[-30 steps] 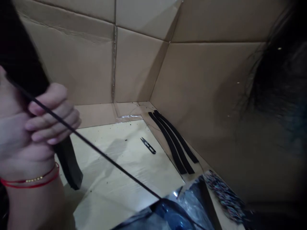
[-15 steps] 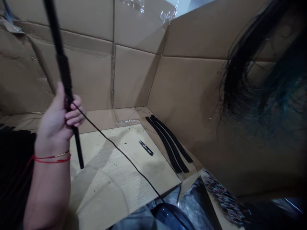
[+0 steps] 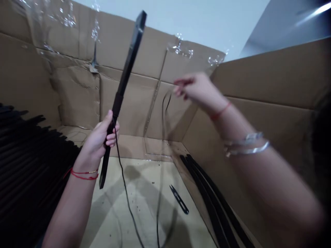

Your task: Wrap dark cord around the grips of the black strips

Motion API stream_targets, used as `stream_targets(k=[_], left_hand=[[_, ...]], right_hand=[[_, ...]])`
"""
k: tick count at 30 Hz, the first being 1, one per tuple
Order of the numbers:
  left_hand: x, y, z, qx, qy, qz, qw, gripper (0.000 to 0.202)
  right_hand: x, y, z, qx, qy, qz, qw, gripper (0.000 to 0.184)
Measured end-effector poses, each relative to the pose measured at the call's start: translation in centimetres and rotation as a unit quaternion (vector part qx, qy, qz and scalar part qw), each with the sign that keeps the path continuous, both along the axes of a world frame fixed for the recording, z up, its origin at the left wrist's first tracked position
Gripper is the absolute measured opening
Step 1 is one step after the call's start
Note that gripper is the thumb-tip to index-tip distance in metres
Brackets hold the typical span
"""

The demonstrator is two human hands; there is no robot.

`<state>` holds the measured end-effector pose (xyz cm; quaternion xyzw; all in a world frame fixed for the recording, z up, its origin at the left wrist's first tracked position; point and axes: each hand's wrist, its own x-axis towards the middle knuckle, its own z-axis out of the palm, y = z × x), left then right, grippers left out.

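Observation:
My left hand point(image 3: 104, 136) is wrapped round a long, flat black strip point(image 3: 129, 65) that stands tilted, its top leaning right. Above the fingers a dark band of wound cord circles the strip. From there a thin black cord point(image 3: 125, 186) hangs down past the board's front. My right hand point(image 3: 192, 88), blurred, is raised to the right of the strip, fingers closed together at the looped upper end of the cord, whose short tail hangs down. Black thread snips point(image 3: 179, 199) lie on the pale board point(image 3: 144, 193) below.
Several dark strips point(image 3: 31, 172) are piled at the left. More black strips point(image 3: 214, 196) lie along the right side of the board. Cardboard walls point(image 3: 134, 96) with clear tape point(image 3: 181, 51) enclose the back and right. Small dark scraps dot the board.
My view has tilted up and turned left. My right hand has come into view with the cord's end. The strip's top now leans right instead of left, still in my left hand.

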<state>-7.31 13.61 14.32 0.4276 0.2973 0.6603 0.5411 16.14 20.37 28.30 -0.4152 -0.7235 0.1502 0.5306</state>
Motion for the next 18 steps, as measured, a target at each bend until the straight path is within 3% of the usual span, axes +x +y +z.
stream_targets(k=[2, 5, 7, 9, 11, 14, 18], left_hand=[[0.2, 0.4, -0.3, -0.006, 0.024, 0.013, 1.0, 0.056], [1.9, 1.1, -0.9, -0.019, 0.065, 0.023, 0.997, 0.056], [3.7, 1.4, -1.3, -0.021, 0.095, 0.01, 0.995, 0.057], [5.5, 1.6, -1.7, -0.001, 0.12, 0.006, 0.993, 0.056], [7.0, 1.6, -2.0, 0.028, 0.145, 0.041, 0.988, 0.056], [8.3, 1.7, -2.3, 0.053, 0.183, 0.104, 0.976, 0.056], [8.8, 1.8, -2.8, 0.04, 0.196, 0.091, 0.976, 0.056]], right_hand=[[-1.0, -0.3, -2.3, -0.026, -0.053, 0.01, 0.998, 0.019], [-1.6, -2.7, -8.4, -0.015, -0.088, 0.05, 0.995, 0.015], [-2.0, -4.7, -12.1, -0.043, -0.017, 0.125, 0.991, 0.023], [-2.8, -6.0, -14.5, -0.076, 0.048, 0.209, 0.974, 0.026], [-3.5, -6.5, -15.8, -0.071, 0.097, 0.216, 0.969, 0.023], [-4.2, -5.7, -16.5, -0.032, 0.12, 0.138, 0.983, 0.01], [-4.0, -4.8, -16.5, -0.028, 0.126, 0.092, 0.987, 0.017]])
